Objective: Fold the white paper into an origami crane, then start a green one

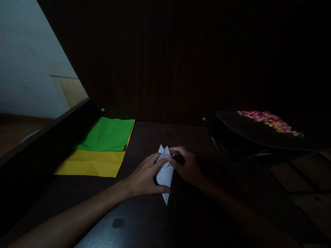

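A folded white sheet of paper (164, 174), shaped like a narrow diamond with two points at the far end and one at the near end, is between my hands on the dark table. My left hand (148, 174) grips it from the left, thumb lying across its lower part and fingers along its upper left edge. At its upper right, my right hand (187, 165) pinches the paper near the tip with thumb and bent fingers. The paper's underside is hidden.
Creased green paper (106, 134) lies over creased yellow paper (90, 163) on the left. A dark raised side board (46, 137) borders the table there. Dark wood panelling (160, 62) rises behind. A black curved object with a colourful beaded or flowered strip (269, 120) stands right.
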`<act>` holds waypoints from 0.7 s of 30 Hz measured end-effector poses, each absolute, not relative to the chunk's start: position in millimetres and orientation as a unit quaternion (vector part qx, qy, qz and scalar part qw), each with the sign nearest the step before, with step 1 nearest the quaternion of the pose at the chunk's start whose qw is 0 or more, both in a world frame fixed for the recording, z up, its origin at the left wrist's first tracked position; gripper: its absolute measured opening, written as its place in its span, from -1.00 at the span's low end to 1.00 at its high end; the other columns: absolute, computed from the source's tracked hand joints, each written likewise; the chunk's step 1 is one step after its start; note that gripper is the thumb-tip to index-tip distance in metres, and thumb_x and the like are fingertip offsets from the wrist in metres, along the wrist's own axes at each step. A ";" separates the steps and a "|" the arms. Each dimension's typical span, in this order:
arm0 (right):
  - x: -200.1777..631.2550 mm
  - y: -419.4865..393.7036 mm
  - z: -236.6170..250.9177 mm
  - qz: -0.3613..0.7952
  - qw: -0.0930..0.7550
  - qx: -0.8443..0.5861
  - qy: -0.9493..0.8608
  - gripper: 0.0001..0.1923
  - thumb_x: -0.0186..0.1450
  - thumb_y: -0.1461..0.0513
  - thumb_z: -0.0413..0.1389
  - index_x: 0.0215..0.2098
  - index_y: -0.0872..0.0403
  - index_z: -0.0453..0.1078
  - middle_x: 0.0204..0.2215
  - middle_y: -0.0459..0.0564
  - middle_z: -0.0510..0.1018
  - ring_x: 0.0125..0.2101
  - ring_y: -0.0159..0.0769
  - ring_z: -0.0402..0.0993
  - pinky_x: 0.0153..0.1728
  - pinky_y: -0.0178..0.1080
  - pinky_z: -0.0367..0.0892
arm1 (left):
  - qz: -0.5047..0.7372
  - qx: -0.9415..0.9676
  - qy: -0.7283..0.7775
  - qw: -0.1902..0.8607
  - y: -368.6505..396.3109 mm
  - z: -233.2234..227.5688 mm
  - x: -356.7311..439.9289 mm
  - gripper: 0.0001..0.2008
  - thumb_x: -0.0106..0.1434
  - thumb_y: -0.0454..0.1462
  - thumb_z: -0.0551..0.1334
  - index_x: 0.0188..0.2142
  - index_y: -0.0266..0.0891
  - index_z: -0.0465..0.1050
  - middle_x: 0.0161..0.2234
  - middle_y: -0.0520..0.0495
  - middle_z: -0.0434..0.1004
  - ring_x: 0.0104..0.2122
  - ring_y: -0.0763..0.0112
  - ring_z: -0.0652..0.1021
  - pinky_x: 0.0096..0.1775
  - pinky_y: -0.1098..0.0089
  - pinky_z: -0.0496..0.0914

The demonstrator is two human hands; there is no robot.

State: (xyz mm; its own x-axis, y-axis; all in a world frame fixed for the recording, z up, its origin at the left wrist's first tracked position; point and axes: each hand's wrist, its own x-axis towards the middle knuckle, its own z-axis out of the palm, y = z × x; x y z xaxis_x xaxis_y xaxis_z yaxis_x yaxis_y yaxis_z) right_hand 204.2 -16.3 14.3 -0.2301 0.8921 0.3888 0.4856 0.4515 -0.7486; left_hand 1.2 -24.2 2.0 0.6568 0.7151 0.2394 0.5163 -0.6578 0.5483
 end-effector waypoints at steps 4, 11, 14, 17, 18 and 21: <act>200.0 -18.3 14.2 0.217 0.418 -0.480 -0.740 -0.79 0.26 0.26 0.07 -0.12 0.00 0.39 -0.23 0.01 0.60 -0.20 -0.18 0.52 -0.13 -0.14 0.39 | 0.236 0.878 0.352 0.224 -34.8 1.1 9.6 0.02 -0.08 0.01 0.47 0.28 -0.10 0.03 0.12 -0.25 0.26 0.07 -0.08 0.37 0.06 0.02 0.32; 196.5 -20.2 15.6 0.205 0.430 -0.507 -0.718 -0.83 0.29 0.24 0.03 -0.17 0.01 0.41 -0.32 -0.01 0.62 -0.28 -0.20 0.56 -0.21 -0.19 0.41 | 0.224 0.881 0.351 0.226 -38.9 5.8 13.9 -0.03 -0.10 -0.01 0.48 0.23 -0.16 0.10 0.06 -0.24 0.28 0.04 -0.06 0.38 0.05 0.01 0.34; 194.9 -21.1 16.8 0.205 0.436 -0.507 -0.715 -0.84 0.30 0.23 0.03 -0.18 0.01 0.40 -0.34 -0.01 0.61 -0.29 -0.20 0.56 -0.24 -0.20 0.41 | 0.233 0.877 0.332 0.255 -37.6 7.1 12.8 -0.11 -0.06 -0.04 0.48 0.18 -0.17 0.12 0.07 -0.24 0.26 0.05 -0.01 0.38 0.05 0.04 0.35; 195.4 -20.5 17.6 0.228 0.445 -0.501 -0.706 -0.84 0.30 0.20 0.05 -0.17 0.02 0.40 -0.33 -0.02 0.61 -0.30 -0.21 0.55 -0.25 -0.22 0.41 | 0.246 0.873 0.319 0.274 -36.8 4.6 10.7 -0.28 -0.03 -0.04 0.46 0.04 -0.19 0.22 0.11 -0.26 0.21 0.06 0.00 0.37 0.04 0.06 0.37; 196.2 -19.8 17.7 0.237 0.449 -0.499 -0.703 -0.84 0.30 0.19 0.05 -0.17 0.02 0.41 -0.33 -0.02 0.60 -0.30 -0.22 0.55 -0.25 -0.23 0.41 | 0.250 0.873 0.316 0.275 -36.7 3.5 10.0 -0.33 -0.02 -0.04 0.45 0.00 -0.19 0.24 0.13 -0.27 0.19 0.06 0.00 0.37 0.04 0.06 0.37; 199.6 -16.7 17.1 0.253 0.457 -0.499 -0.691 -0.84 0.31 0.16 0.06 -0.21 0.03 0.42 -0.35 -0.03 0.59 -0.33 -0.23 0.53 -0.28 -0.24 0.39 | 0.252 0.877 0.307 0.270 -36.4 2.6 8.0 -0.43 0.03 -0.04 0.43 -0.05 -0.18 0.31 0.17 -0.25 0.15 0.10 0.00 0.34 0.07 0.07 0.36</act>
